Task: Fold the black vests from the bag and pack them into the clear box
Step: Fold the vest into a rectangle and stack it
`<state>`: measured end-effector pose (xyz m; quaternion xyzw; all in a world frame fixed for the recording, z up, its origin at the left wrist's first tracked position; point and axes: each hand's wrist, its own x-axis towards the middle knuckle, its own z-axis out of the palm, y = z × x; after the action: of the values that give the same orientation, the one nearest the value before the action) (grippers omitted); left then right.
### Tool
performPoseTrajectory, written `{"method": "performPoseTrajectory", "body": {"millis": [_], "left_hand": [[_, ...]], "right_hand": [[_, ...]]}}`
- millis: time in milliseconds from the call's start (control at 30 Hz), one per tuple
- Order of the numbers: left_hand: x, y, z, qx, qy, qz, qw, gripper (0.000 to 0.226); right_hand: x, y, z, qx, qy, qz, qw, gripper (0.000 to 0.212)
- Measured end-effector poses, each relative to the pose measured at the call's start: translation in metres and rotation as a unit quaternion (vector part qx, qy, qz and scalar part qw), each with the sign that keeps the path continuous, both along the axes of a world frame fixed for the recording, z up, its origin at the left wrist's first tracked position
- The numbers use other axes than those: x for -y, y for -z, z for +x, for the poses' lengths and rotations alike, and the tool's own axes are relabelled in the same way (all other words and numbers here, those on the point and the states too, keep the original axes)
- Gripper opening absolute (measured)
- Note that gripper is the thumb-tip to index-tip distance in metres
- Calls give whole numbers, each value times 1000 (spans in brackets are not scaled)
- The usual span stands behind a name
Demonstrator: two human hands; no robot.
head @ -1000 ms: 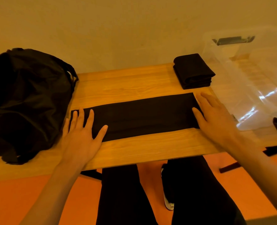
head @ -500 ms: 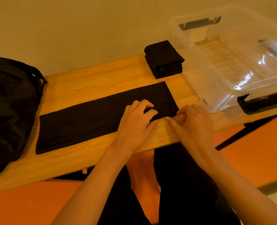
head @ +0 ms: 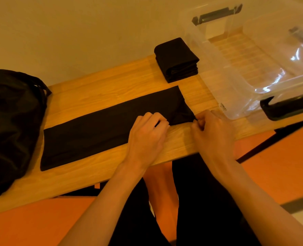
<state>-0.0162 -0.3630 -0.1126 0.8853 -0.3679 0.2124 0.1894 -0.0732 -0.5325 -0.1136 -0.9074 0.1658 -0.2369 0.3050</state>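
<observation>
On the wooden table (head: 97,89), the long folded black vest (head: 97,128) is pinched at its end by the curled left hand (head: 147,134) and right hand (head: 212,132). Layers could be skewed by uneven lifting.

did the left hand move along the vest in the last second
Yes. The left hand went from the end of the vest by the bag to the end near the clear box.

Wooden table (head: 111,86) bears bag (head: 10,121), long vest (head: 94,128), folded stack (head: 176,57), clear box (head: 250,110).
</observation>
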Motion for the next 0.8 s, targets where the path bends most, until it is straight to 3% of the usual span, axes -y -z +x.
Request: {"method": "performPoseTrajectory", "body": {"millis": [400, 500, 700, 800], "left_hand": [[3, 0, -3, 3, 8, 10, 1000, 4], [3, 1, -4, 3, 7, 17, 1000, 5], [3, 3, -3, -7, 12, 22, 1000, 8], [3, 1, -5, -16, 16, 15, 1000, 13]], "right_hand": [[9, 3, -1, 10, 7, 15, 1000, 15], [3, 3, 0, 6, 7, -15, 1000, 29], [10, 0, 3, -8, 10, 0, 1000, 17], [1, -4, 0, 31, 3, -35, 999, 7]]}}
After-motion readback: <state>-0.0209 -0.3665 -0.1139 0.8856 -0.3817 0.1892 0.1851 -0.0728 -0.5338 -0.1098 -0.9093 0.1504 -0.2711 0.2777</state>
